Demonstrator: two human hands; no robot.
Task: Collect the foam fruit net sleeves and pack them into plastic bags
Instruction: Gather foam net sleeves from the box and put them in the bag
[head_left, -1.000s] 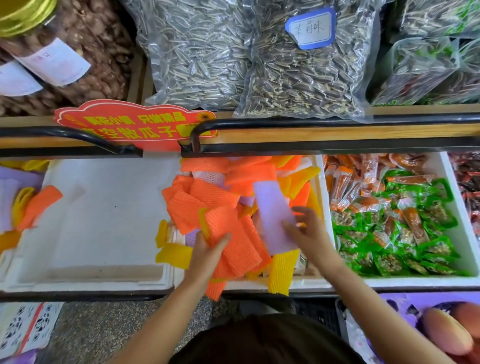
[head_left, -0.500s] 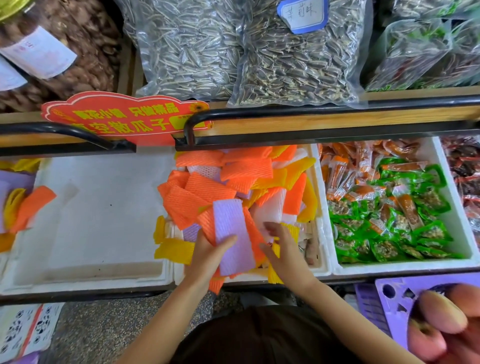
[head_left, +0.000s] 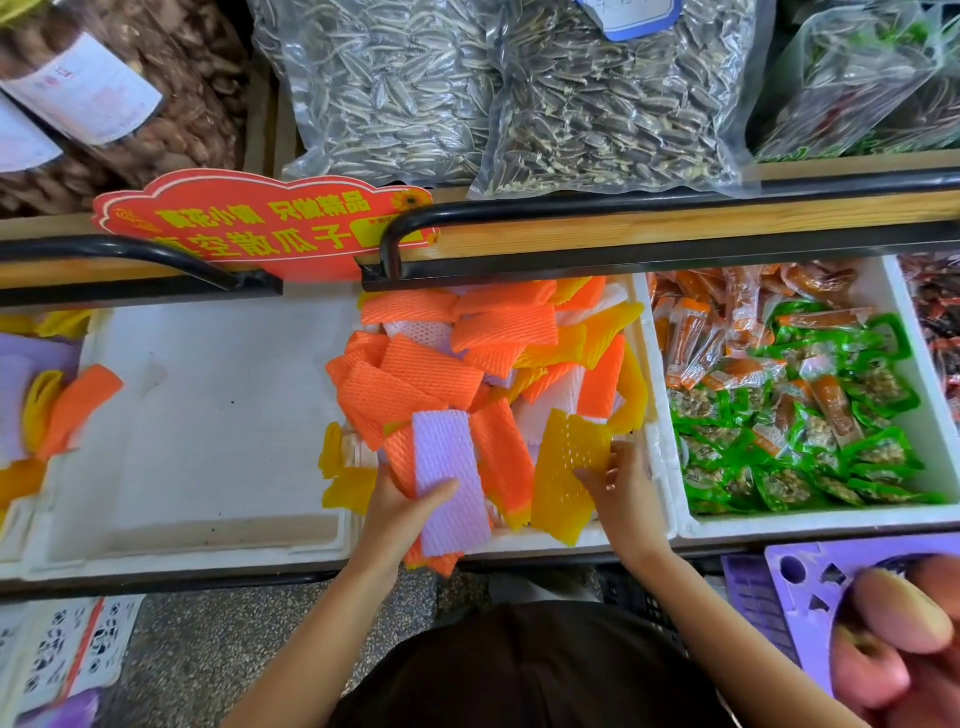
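The foam net sleeves (head_left: 483, 358) lie in a loose heap of orange, yellow, white and lilac pieces inside a white foam box (head_left: 660, 415), filling it toward its near right corner. The left hand (head_left: 400, 506) holds a fanned stack of them at the box's near rim: a lilac sleeve (head_left: 449, 488) on top, pinned by the thumb, with orange ones beneath that poke out below the palm. The right hand (head_left: 621, 483) is closed on the edge of a yellow sleeve (head_left: 563, 470), which stands partly lifted from the heap just beside the stack. These sleeves look very light, soft and springy, so they should flatten under a gentle pinch and puff back when let go (a stack may splay or slide, since nothing binds it). A flat grip across the middle of the stack, thumb over and fingers under, seems the safest hold; single pieces can be taken by any edge. Left of this box sits a second white box (head_left: 208, 415), nearly bare, with a few more sleeves further left. To the right, a box of green and orange snack packets (head_left: 810, 415). Bags of sunflower seeds (head_left: 519, 93) lie on the shelf above. No plastic bag for packing shows here.
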